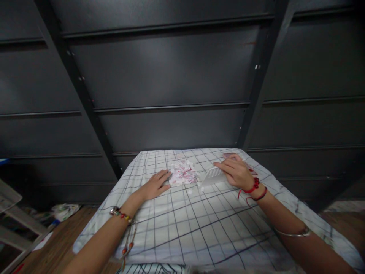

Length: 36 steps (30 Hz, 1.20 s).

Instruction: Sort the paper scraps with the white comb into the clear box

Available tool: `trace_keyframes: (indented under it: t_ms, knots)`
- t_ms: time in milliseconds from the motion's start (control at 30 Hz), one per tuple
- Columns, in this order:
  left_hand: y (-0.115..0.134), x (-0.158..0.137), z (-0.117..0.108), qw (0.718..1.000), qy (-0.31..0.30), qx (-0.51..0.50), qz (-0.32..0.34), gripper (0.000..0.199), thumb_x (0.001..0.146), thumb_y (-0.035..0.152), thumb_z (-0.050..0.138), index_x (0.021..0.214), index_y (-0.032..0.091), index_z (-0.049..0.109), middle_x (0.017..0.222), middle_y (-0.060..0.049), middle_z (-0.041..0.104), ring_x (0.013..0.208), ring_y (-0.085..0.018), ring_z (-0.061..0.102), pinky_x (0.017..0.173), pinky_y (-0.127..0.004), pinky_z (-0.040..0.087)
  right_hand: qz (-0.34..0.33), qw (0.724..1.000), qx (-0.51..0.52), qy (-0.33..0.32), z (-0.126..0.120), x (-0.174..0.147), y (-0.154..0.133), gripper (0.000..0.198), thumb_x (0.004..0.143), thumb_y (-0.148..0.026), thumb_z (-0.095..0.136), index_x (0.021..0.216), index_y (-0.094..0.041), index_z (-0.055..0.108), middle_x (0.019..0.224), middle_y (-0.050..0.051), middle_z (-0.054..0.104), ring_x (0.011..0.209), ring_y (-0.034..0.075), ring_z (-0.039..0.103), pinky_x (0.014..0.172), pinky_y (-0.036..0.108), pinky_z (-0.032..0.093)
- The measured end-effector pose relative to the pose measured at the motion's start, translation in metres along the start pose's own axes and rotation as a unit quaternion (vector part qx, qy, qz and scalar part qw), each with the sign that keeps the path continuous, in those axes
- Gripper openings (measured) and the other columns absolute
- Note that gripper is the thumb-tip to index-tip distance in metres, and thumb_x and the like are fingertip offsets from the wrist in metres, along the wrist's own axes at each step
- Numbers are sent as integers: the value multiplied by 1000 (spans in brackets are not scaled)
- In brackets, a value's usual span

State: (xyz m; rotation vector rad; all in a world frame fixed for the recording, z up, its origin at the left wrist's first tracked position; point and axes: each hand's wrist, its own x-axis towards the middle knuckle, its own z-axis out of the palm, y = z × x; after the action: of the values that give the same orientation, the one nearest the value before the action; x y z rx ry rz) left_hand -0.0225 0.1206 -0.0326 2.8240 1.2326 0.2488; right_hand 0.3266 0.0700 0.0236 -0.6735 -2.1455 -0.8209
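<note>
A small heap of white and pink torn scraps (pixel 184 173), apparently paper, lies on the checked tablecloth (pixel 182 220). My left hand (pixel 156 185) rests flat at the heap's left side, fingers stretched out and fingertips at its edge. Between the fingers of my right hand (pixel 234 171) is a white slotted plastic piece (pixel 213 177), tilted up with its lower edge at the cloth, just right of the heap. Behind that hand a flat reddish item (pixel 251 169) lies partly covered; its kind is unclear.
A dark metal panel wall (pixel 171 72) with ribs and posts rises right behind the table. At the lower left stand a pale frame (pixel 19 224) and a crumpled bag (pixel 65 211) on the wooden floor (pixel 64 243).
</note>
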Motion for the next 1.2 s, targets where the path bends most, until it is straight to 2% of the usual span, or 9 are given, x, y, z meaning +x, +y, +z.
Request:
trace_keyframes:
  t_ms: [267, 400, 500, 700, 933, 1200]
  knots:
    - [1, 0, -2, 1000, 5, 0, 3, 58, 89, 53, 26, 136, 18, 24, 143, -10, 22, 130, -25, 20, 104, -41, 20, -12, 1000, -11, 5, 2, 5, -8, 38, 72, -1, 36, 97, -15, 61, 65, 3, 57, 63, 13, 49, 70, 34, 37]
    - [0, 0, -1, 1000, 5, -1, 0, 59, 89, 53, 25, 136, 18, 24, 143, -10, 23, 129, -25, 20, 104, -41, 21, 7, 1000, -12, 17, 1, 1, -4, 42, 71, -1, 37, 102, -18, 60, 68, 2, 58, 65, 14, 50, 71, 35, 37]
    - [-1, 0, 1, 1000, 10, -2, 3, 58, 89, 54, 25, 137, 21, 23, 143, -8, 22, 129, -25, 21, 104, -41, 21, 17, 1000, -20, 0, 0, -1, 0, 43, 71, -2, 38, 104, -19, 60, 68, 2, 57, 66, 14, 50, 72, 35, 36]
    - [-2, 0, 2, 1000, 14, -1, 7, 58, 89, 53, 26, 137, 20, 23, 143, -7, 22, 129, -25, 21, 104, -39, 21, 5, 998, -50, -41, -2, 0, 2, 40, 69, -1, 38, 99, -15, 60, 66, 2, 56, 64, 14, 47, 73, 34, 35]
    - [-1, 0, 2, 1000, 12, 2, 8, 58, 89, 52, 26, 137, 18, 24, 143, -11, 23, 129, -25, 22, 104, -40, 21, 14, 999, -39, -12, -3, 0, 0, 40, 69, -1, 37, 96, -16, 61, 66, 2, 56, 65, 14, 47, 73, 33, 36]
    - [0, -1, 0, 1000, 12, -7, 3, 57, 89, 52, 27, 136, 19, 25, 142, -9, 24, 129, -26, 23, 104, -42, 22, -2, 999, -16, -29, -5, 2, -1, 37, 69, -1, 37, 93, -13, 62, 64, 3, 56, 64, 15, 49, 68, 33, 38]
